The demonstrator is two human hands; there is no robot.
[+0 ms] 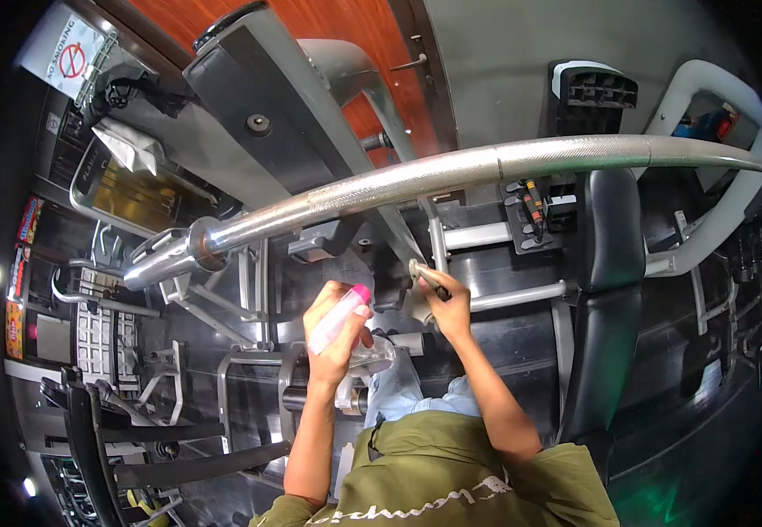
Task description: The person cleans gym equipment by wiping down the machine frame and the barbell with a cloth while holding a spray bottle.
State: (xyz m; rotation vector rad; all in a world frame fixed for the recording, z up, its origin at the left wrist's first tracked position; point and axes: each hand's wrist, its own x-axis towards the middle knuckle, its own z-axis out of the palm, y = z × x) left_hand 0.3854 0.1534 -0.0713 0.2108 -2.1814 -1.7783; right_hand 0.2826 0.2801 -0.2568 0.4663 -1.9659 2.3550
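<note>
My left hand (332, 329) is wrapped round a clear plastic bottle with a pink cap (359, 293), its capped end tilted up to the right. Close beside it, my right hand (451, 307) is closed on a slim thing (422, 272) with a pale end and a dark section. Its exact kind is not clear. A pale patch like cloth shows just below those fingers, and I cannot tell whether it is held. Both hands are below a knurled metal barbell (433, 176), apart from it.
A black padded bench (609, 307) stands at the right. The grey machine upright (267, 105) rises behind the barbell. More gym frames (170, 439) fill the lower left. Against the back wall is a rack (530, 215) with small items, near a wooden door (346, 22).
</note>
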